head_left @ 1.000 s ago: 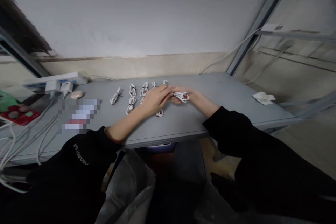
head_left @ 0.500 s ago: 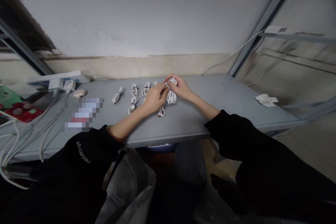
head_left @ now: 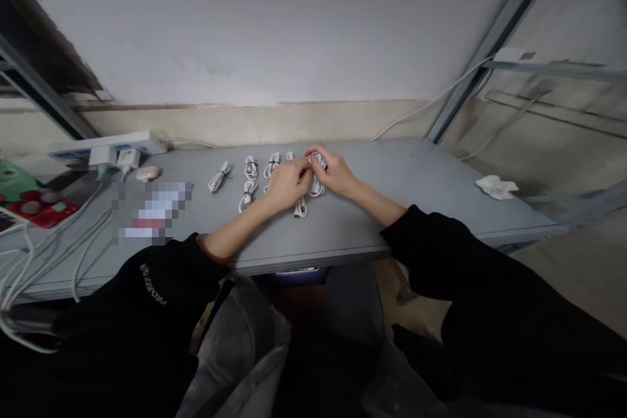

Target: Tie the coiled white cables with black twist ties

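My left hand (head_left: 288, 184) and my right hand (head_left: 333, 171) meet over a coiled white cable (head_left: 317, 187) near the table's far side. Fingers of both hands pinch its upper end, where the loops are partly hidden. Several other coiled white cables lie in rows on the grey table (head_left: 372, 222), each bound with a dark tie. The nearest of these, a coil (head_left: 300, 208), lies just below my left hand. Another coil (head_left: 248, 196) lies left of that hand, and a further one (head_left: 219, 177) lies farther left.
A white power strip (head_left: 105, 145) with plugged-in adapters stands at the table's far left, and white cables (head_left: 49, 255) trail over the left edge. A pixelated patch (head_left: 151, 212) hides something on the table. A crumpled tissue (head_left: 496, 187) lies at the right.
My hands have drawn closer together over the coil, and its loops now look shorter and more bunched. The camera and the other coils have barely shifted.
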Demonstrator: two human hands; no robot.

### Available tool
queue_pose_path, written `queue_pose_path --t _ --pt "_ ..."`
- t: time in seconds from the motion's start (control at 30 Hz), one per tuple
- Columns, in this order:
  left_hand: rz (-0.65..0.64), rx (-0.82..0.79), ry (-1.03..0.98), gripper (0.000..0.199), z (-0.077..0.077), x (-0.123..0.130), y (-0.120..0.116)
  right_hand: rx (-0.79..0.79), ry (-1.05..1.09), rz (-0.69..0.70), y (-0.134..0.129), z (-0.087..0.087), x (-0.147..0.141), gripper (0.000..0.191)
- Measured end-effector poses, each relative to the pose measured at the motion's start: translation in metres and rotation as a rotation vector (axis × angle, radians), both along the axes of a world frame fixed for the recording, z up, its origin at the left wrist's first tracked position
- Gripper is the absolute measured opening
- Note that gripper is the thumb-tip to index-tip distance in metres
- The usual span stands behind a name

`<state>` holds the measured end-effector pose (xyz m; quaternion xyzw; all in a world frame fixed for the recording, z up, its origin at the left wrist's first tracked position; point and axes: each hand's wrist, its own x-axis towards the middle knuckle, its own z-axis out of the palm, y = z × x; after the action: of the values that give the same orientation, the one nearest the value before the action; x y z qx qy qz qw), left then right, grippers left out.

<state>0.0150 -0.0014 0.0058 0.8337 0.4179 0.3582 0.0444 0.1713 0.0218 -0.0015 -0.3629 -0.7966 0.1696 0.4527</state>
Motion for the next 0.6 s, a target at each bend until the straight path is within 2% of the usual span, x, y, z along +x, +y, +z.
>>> queue_pose_path --t 0.17,0.3,0.47,0.6 --pt "-0.084 -0.120 -0.134 0.021 -0.0062 0.0018 0.0053 -0.015 0.040 -0.041 -0.0024 -0.0039 -0.0032 0.013" --pt "-0.133 -0.135 -0.194 0.024 -0.0070 0.0038 0.0036 -0.054 0.106 -0.052 -0.0064 -0.0057 -0.0068 0.012" --pt "-0.145 -0.125 -0.191 0.023 -0.0037 0.0060 -0.0001 -0.056 0.149 -0.056 -0.0052 -0.0063 -0.0104 0.013" --pt "-0.132 -0.183 -0.204 0.022 -0.0033 0.0069 -0.0015 -0.067 0.157 -0.006 0.0020 -0.0016 -0.0085 0.012"
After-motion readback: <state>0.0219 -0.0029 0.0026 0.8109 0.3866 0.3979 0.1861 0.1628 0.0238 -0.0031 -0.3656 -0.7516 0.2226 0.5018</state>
